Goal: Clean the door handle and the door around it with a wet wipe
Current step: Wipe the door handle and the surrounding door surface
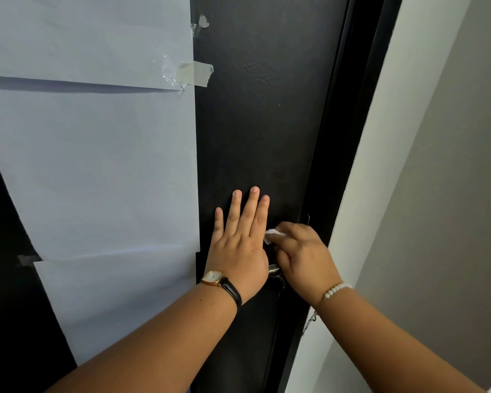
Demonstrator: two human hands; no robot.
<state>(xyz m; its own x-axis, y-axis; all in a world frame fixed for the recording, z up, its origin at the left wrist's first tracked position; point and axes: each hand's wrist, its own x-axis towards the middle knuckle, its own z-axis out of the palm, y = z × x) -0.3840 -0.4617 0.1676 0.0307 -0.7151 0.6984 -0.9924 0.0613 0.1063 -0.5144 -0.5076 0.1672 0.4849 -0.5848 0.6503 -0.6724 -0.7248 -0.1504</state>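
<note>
On the right half of the black door, close to its closing edge, both hands are at work. Left hand: flat, fingers spread wide, palm pressed against the door panel just left of the handle; grip holds nothing. Right hand: fingers curled, grip closed on a crumpled white wet wipe, which is pressed to the door just above the handle. Only a small white part of the wipe shows; the rest is hidden under the fingers.

Door handle: a short bright metal section is visible between the two hands, with a dark plate just below it. The remainder is covered by the hands.

White paper sheets are taped to the door on the left; their right edge lies near the left hand.

Judged step: wiping the door surface beside the handle.

Possible faults from this position:
- The wipe may bunch further and clean only a narrow strip, since little of it is spread out
- A leftward stroke could wet or lift the paper edge or the tape
- The right hand works near the door frame; fingers could be pinched if the door shifts
- The handle area under the hands may be left uncleaned
</note>
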